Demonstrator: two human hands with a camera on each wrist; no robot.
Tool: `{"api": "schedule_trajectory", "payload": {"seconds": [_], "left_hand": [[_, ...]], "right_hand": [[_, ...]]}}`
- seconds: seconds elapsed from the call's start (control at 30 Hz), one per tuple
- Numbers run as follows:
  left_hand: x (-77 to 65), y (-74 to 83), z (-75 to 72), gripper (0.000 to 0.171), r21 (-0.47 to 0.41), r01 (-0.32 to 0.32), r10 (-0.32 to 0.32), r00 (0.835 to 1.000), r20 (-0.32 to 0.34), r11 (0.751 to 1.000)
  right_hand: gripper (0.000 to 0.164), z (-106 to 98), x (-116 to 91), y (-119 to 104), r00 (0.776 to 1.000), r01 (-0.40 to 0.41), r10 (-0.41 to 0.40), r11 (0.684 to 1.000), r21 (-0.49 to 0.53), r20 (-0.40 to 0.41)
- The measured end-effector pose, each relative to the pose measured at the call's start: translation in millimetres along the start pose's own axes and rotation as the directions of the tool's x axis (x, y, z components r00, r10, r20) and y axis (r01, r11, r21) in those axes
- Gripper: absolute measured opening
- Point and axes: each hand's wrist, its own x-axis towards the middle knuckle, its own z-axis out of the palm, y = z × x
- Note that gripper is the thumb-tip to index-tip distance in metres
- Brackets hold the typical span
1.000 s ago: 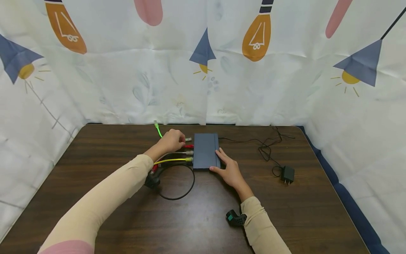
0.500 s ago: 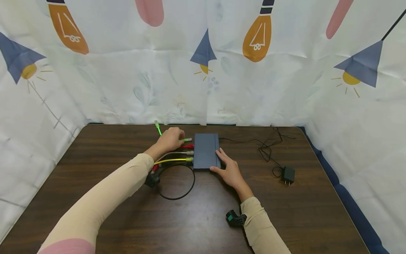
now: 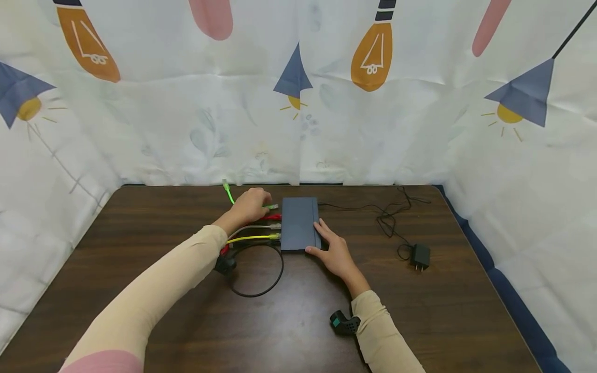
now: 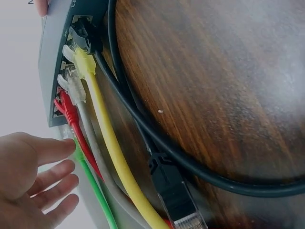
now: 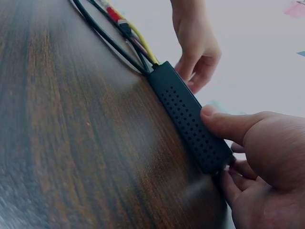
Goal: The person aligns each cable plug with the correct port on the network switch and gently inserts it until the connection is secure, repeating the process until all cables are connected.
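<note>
A dark blue-grey network switch (image 3: 298, 223) lies flat on the table. Along its left side, red (image 4: 70, 110), grey (image 4: 74, 86), yellow (image 4: 86, 64) and black plugs (image 4: 86, 36) sit in the ports. My left hand (image 3: 249, 205) pinches the green network cable (image 4: 95, 186) by its plug, beside the end port next to the red plug; thumb and plug overlap in the left wrist view, and the index finger is hidden. My right hand (image 3: 336, 254) holds the switch's right end, thumb on the near edge and fingers at the far side.
A black cable (image 3: 261, 295) loops on the table in front of the switch, its loose plug (image 4: 176, 191) nearby. The green cable's other plug (image 3: 226, 185) sticks up at the back edge. A power adapter (image 3: 420, 256) with tangled cord lies right.
Over the last second my left hand has drawn back slightly from the green plug's tip, so more of the plug shows. My right hand stays on the switch. The head view shifts slightly.
</note>
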Motion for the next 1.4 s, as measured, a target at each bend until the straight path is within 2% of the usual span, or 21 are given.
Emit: {"api": "schedule_trajectory", "payload": {"seconds": [0.53,0.9,1.4], "left_hand": [[7.3,-11.7,7.7,0.021,-0.008,0.008,-0.008,1.000,0.021,1.000],[10.3,-11.7,9.8,0.013,-0.014,-0.016,0.015,1.000,-0.006,1.000],[4.7,-10.2,4.9,0.015,0.002,-0.030,0.030,0.999,-0.017,1.000]], "right_hand": [[0.075,1,2,3,1.000,0.015,-0.015,1.000,-0.013,-0.001],[0.075,0,0,2,0.999,0.032,-0.032,0.999,0.001,-0.013],[0.074,1,1,2,1.000,0.022,-0.022,1.000,-0.005,-0.015]]}}
